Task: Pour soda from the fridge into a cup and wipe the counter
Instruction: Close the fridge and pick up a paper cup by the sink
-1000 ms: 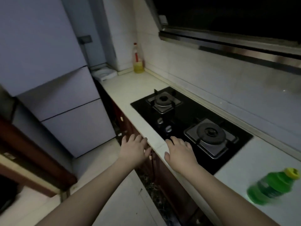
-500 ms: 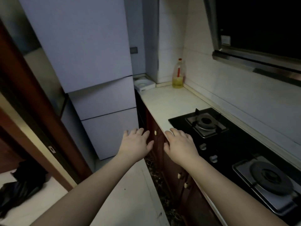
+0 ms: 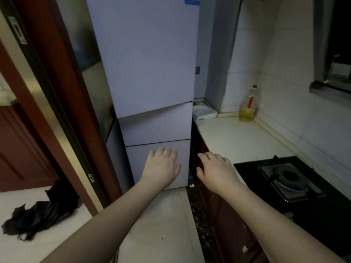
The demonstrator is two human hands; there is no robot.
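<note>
- The left hand [image 3: 163, 167] is held out palm down, fingers straight and slightly spread, grasping nothing; it shows against the lowest door of the fridge [image 3: 148, 73], and whether it touches that door cannot be told.
- The right hand [image 3: 216, 171] is likewise held out and empty, fingers relaxed with a slight bend, at about 3 o'clock from the left hand, over the dark gap between the fridge and the cabinets.
- The fridge, pale and three-doored, stands at 12 o'clock with all doors closed; a blue-and-white label sits at its top edge.
- The counter [image 3: 237, 137], light in colour, runs from 1 o'clock toward 3 o'clock along the tiled wall.
- A cooking oil bottle [image 3: 247, 107], partly filled with yellow oil and red-capped, stands upright at the counter's far end, by the wall.
- A white square tray-like object [image 3: 203, 112] lies in the corner just beside the fridge.
- A black gas hob [image 3: 284, 179] is set into the counter at 3 o'clock, one burner in view.
- A crumpled black plastic bag [image 3: 38, 215] lies on the floor at 8 o'clock, past a reddish-brown door frame [image 3: 62, 111].
</note>
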